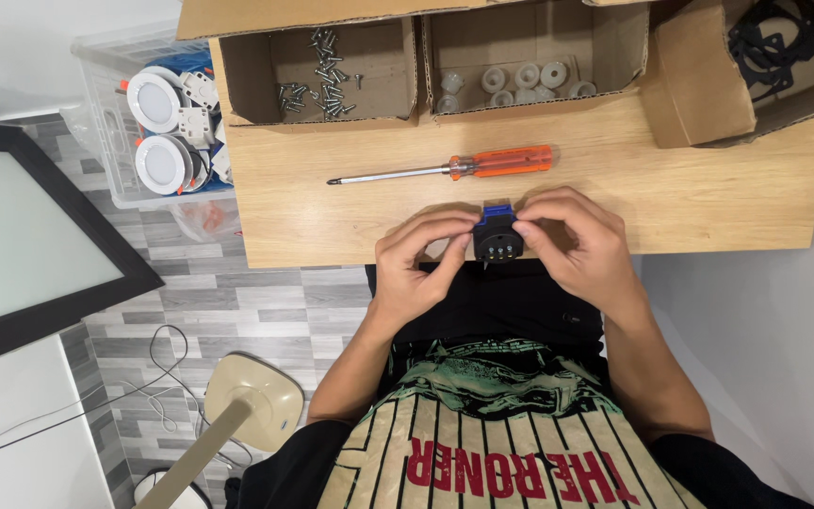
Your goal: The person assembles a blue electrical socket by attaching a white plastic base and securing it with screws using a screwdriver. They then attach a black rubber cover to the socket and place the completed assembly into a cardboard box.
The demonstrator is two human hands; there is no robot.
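Left hand and right hand both pinch a small black-and-blue plastic part between fingertips, held at the near edge of the wooden worktop. Just beyond lies an orange-handled screwdriver. Farther back: a cardboard box of screws, then a box of white plastic fittings.

The small part looks like matt black and blue plastic. At 12 o'clock from it lies a screwdriver with a glossy orange plastic handle and shiny metal shaft, on the smooth pale wood table. The 3 boxes are rough brown cardboard.
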